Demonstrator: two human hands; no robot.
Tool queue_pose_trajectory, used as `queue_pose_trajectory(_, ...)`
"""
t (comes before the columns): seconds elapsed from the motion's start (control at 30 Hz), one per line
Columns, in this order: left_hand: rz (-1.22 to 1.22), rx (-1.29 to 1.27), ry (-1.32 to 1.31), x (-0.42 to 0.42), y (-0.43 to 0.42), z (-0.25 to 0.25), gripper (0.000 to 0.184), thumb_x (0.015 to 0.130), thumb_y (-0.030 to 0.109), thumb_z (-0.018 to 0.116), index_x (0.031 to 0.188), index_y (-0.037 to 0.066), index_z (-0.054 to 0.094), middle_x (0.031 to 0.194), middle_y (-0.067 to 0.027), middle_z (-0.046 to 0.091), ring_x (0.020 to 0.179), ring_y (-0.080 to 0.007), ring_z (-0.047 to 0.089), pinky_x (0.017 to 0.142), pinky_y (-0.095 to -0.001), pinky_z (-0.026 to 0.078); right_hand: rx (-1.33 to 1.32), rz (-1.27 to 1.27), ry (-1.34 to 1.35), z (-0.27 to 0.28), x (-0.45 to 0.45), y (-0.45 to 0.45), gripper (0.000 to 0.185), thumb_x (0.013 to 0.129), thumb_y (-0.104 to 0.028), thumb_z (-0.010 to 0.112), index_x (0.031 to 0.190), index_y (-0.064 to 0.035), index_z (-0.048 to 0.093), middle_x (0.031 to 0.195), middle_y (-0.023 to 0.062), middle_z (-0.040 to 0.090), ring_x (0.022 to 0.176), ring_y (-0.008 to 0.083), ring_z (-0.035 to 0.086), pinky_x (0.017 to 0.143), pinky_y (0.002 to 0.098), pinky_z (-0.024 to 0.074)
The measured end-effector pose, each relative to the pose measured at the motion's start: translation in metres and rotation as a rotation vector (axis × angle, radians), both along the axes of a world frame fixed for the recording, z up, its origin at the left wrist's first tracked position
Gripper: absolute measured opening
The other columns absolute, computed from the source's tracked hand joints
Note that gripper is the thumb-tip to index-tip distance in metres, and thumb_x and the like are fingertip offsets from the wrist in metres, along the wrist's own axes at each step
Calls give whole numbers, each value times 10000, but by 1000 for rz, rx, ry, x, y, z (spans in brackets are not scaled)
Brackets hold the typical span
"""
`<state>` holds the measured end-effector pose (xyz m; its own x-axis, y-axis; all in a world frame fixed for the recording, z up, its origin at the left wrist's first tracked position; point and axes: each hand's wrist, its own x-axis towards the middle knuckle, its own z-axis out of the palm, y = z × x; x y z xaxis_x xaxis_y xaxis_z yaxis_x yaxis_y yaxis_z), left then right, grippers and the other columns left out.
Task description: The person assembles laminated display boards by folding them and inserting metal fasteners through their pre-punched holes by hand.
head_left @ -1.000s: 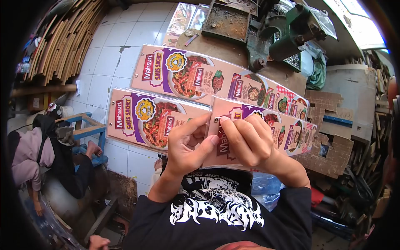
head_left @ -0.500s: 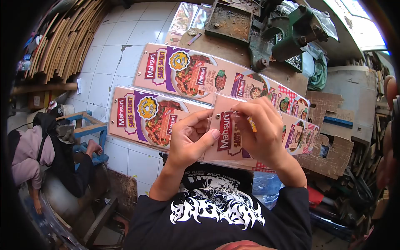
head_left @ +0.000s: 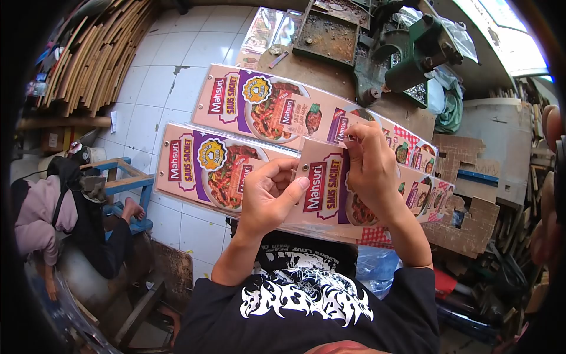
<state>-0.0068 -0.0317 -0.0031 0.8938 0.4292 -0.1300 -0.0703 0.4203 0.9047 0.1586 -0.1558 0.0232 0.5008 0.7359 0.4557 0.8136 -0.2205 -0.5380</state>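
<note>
My left hand (head_left: 265, 197) grips the left end of a pink printed display card (head_left: 321, 200) lettered "Mahsuri Saus Sachet", its thumb along the edge near a small metal eyelet. Over the card's middle, my right hand (head_left: 375, 168) is closed, thumb and fingertips pinched together; what they hold, if anything, is too small to make out. Beneath and beside my left hand lies a matching stack of cards (head_left: 188, 189). Farther off rests another stack of the same cards (head_left: 215, 121), with clear plastic at its edges and an eyelet at its left end.
A green metal press (head_left: 415, 53) stands at the back, beside a dark tray of small parts (head_left: 327, 38). Cut brown boards (head_left: 463, 227) lie to the right. At left are a blue wooden frame (head_left: 127, 177), stacked wood strips (head_left: 103, 56) and a seated person's foot (head_left: 134, 209).
My right hand has moved right and slightly up along the card, its fingers drawing together, and more of the lettering shows. My left hand stays at the card's left end.
</note>
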Motion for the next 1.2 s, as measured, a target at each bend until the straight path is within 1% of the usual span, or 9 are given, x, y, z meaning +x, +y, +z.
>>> queue_pose_trajectory(0.07, 14, 2, 14, 1, 0, 1, 263, 919, -4, 606, 1158, -109, 580, 1005, -136, 697, 898, -117, 665, 815, -234, 531, 27, 12, -42, -1, 0, 1, 171, 883, 11, 622, 1005, -34, 512, 844, 140, 572, 595, 330, 611, 468, 402, 477)
queue_pose_trajectory(0.27, -24, 55, 31, 1, 3, 0, 227, 930, 3, 592, 1129, -107, 588, 986, -117, 692, 877, -90, 646, 788, -222, 521, 19, 11, -75, 1, -3, 0, 175, 877, 9, 627, 1005, -32, 515, 841, 134, 568, 586, 323, 608, 461, 393, 477)
queue_pose_trajectory(0.4, -21, 50, 20, 2, 2, -3, 220, 932, 6, 589, 1122, -105, 589, 986, -112, 690, 869, -89, 643, 782, -222, 519, 19, 20, -86, 0, -3, 0, 180, 873, 11, 629, 1008, -31, 518, 838, 133, 568, 583, 321, 605, 456, 390, 474)
queue_pose_trajectory(0.7, -11, 79, -3, 0, 1, 1, 231, 917, 11, 599, 1117, -103, 586, 985, -123, 692, 889, -104, 659, 813, -239, 532, 23, 13, -98, 3, -5, -2, 185, 867, 9, 638, 1009, -34, 526, 836, 128, 570, 571, 309, 601, 453, 384, 473)
queue_pose_trajectory(0.77, 7, 86, 4, 1, -1, 1, 225, 917, 26, 591, 1101, -103, 594, 942, -115, 691, 831, -92, 648, 752, -216, 514, 28, 19, -119, 1, -5, -2, 187, 863, 9, 642, 1006, -36, 530, 834, 121, 570, 569, 301, 602, 450, 379, 472)
queue_pose_trajectory(0.97, -10, 159, 19, 0, 1, 2, 212, 923, 32, 584, 1087, -101, 597, 905, -104, 691, 761, -70, 627, 674, -193, 488, 20, 27, -113, 3, -6, -2, 182, 860, 8, 647, 999, -37, 538, 846, 118, 580, 574, 295, 606, 452, 375, 476)
queue_pose_trajectory(1.0, -10, 159, 19, 0, 1, 2, 212, 923, 32, 584, 1087, -101, 597, 905, -104, 691, 761, -70, 627, 674, -193, 488, 20, 28, -113, 2, -5, -2, 182, 860, 8, 647, 999, -37, 538, 846, 118, 580, 574, 295, 606, 452, 375, 476)
queue_pose_trajectory(1.07, -24, 117, 35, -1, 2, 1, 221, 915, 29, 609, 1091, -105, 602, 937, -119, 700, 844, -99, 658, 767, -237, 538, 42, 19, -120, 0, -4, -1, 180, 861, 12, 644, 1001, -36, 541, 853, 123, 583, 583, 299, 610, 455, 376, 477)
queue_pose_trajectory(1.2, -33, 68, 6, -3, 0, 2, 268, 912, 20, 615, 1146, -105, 579, 996, -134, 693, 901, -121, 662, 805, -254, 535, 62, -2, -91, 1, 0, -1, 190, 856, 35, 639, 1004, -35, 543, 864, 132, 587, 600, 302, 618, 465, 376, 478)
